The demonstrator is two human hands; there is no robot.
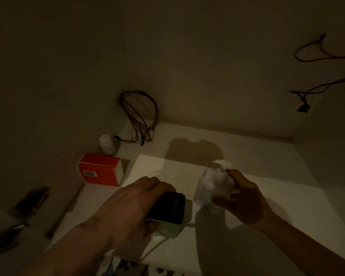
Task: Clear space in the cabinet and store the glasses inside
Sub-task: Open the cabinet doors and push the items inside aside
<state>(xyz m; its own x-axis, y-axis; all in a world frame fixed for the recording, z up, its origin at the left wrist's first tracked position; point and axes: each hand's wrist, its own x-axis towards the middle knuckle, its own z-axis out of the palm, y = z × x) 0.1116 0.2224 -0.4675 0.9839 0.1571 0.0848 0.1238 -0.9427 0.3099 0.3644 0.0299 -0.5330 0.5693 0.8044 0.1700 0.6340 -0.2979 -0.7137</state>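
Observation:
I look into a dim cabinet with a pale shelf floor (267, 186). My left hand (126, 204) grips a dark box-shaped device (169, 208) with a pale green lower part, low over the shelf near the front; a white cord trails from it. My right hand (245, 198) holds a clear glass (211, 188) stuffed with crumpled white paper, tilted, just to the right of the device. No other glasses are in view.
An orange box (100, 169) and a small white bottle (106, 144) stand at the left wall. A bundle of coloured wires (139, 114) hangs in the back left corner. More wires (315, 56) hang at the upper right. Dark tools (18, 222) lie at lower left.

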